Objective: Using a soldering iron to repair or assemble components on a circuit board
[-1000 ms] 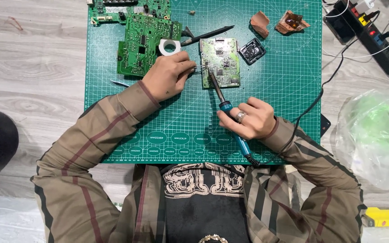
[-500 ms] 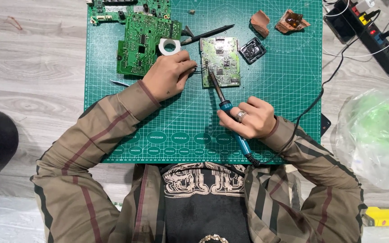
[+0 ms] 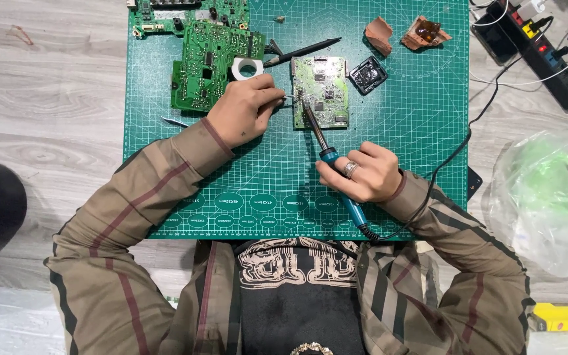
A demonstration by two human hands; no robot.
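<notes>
Two hands meet at the small circuit board

From the head camera I look straight down on a green cutting mat (image 3: 396,164) spread over a pale wood floor. My right hand (image 3: 363,174) is curled tight around the blue handle of a soldering iron (image 3: 327,151); the hand sits a little below the middle of the mat, and the iron's metal shaft slants up and left so that its tip touches the left part of the small circuit board (image 3: 321,91). That board lies flat in the upper middle of the mat. My left hand (image 3: 244,112) rests just left of the board, fingers pressed together and pinching something thin and metallic that reaches to the board's left edge beside the iron's tip; I cannot tell whether it is tweezers or a length of solder.

Just above the left hand a white tape roll (image 3: 247,68) lies on the edge of a large circuit board (image 3: 208,66), which fills the mat's upper left area, with another board (image 3: 189,10) at the top edge. A black pen-like tool (image 3: 300,51) lies slanted between the roll and the small board. Right of the small board sits a small black square part (image 3: 368,73), and near the top edge lie two brown fragments (image 3: 405,34). Beyond the mat's top right corner a black power strip (image 3: 540,52) rests on the floor, and crumpled clear plastic (image 3: 547,197) lies off the right edge.
</notes>
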